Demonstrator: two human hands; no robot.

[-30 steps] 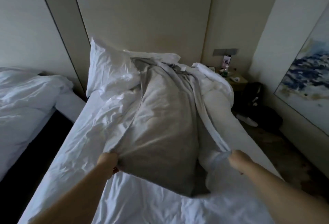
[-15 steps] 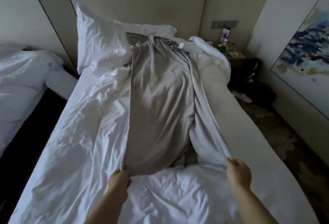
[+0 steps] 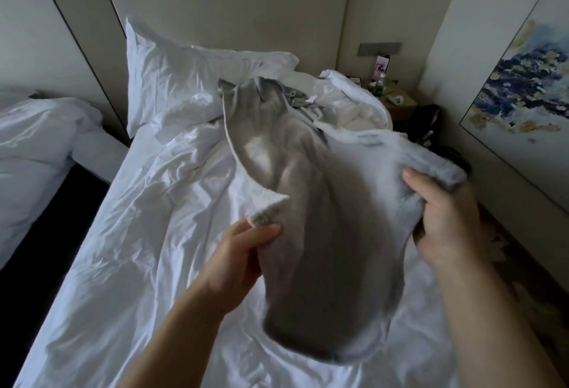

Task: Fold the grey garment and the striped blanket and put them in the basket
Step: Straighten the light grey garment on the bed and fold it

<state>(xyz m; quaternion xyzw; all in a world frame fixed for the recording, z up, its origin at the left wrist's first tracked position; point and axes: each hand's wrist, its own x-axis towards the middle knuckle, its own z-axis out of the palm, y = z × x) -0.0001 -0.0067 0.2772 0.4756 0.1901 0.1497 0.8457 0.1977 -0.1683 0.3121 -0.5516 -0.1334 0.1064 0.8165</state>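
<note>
Your left hand [image 3: 243, 252] pinches and your right hand [image 3: 443, 218] grips the near corners of the soft grey cloth garment [image 3: 323, 249], its length stretching away toward the white pillow [image 3: 184, 79].

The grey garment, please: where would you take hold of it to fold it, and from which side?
Probably by its two near corners, coming from the foot of the bed: the left hand pinches one, the right hand grips the other, and the grey garment hangs spread between them, its far end lying near the pillow.
</note>
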